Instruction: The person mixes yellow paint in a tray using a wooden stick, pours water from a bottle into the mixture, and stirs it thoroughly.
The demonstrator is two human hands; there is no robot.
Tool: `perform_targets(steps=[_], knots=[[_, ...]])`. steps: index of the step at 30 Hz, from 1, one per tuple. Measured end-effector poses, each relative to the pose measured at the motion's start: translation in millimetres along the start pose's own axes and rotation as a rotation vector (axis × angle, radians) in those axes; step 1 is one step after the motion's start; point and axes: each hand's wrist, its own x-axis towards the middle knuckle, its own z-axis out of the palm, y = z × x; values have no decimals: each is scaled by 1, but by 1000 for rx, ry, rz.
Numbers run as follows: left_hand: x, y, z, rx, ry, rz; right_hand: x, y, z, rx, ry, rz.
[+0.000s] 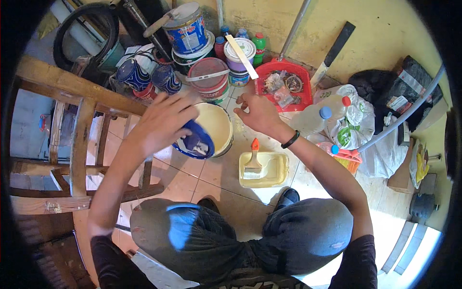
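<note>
My left hand (168, 118) grips a blue round tub (198, 153) by its upper side. The tub is tilted, with whitish smears inside, and overlaps the near left rim of a bucket of cream paint (219, 126). Right of that bucket hangs my right hand (257, 113), its fingers loosely bent and thumb and index apart; nothing shows between them. A pale flat strip (242, 57) slants just beyond it; contact cannot be told. Nearer my feet, a paintbrush (254, 156) with an orange-tipped handle rests in a cream rectangular tray (274, 180).
Lidded pails (209, 79) and bottles line the far wall. A red dustpan (301, 72) with rubbish lies beyond my right hand, near a black-handled blade (332, 53). Plastic bottles (313, 118) and bags stand at right. A wooden frame (82, 144) borders the left.
</note>
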Motion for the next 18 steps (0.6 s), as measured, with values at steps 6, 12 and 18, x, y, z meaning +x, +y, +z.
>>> perform_targets(steps=[6,12,18], knots=[[-115,35,-17,-47,40,-381,-13,18,7,-61,-58,-34],[-200,62,37,-132,204,-570,-86,66,33,-321,-259,-12],[-232,75,71,-110,352,-586,-119,73,33,34,-269,-23]])
